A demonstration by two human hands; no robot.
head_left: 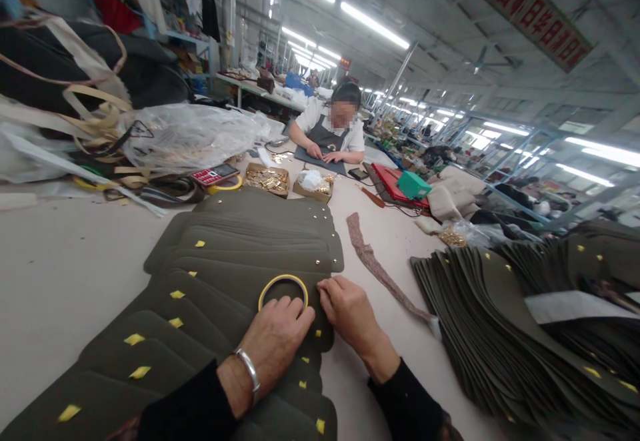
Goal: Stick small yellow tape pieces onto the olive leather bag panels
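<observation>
Dark olive fabric panels (210,347) lie overlapped in a fanned row in front of me, several bearing small yellow tape pieces (140,372). My left hand (280,334) is closed on the near side of a roll of yellow tape (283,277), just above the panels. Beside it, my right hand (347,307) pinches at the right edge of a panel; what lies between its fingertips is too small to make out. Small metal studs (317,262) show along the right edges of the farther panels.
At right stands a thick pile of olive panels (480,321). A brown strip (380,271) lies between. Boxes of gold metal parts (267,181) sit ahead, with a red calculator (216,174) and plastic bag (185,134) to the left. A co-worker (333,131) works across the table.
</observation>
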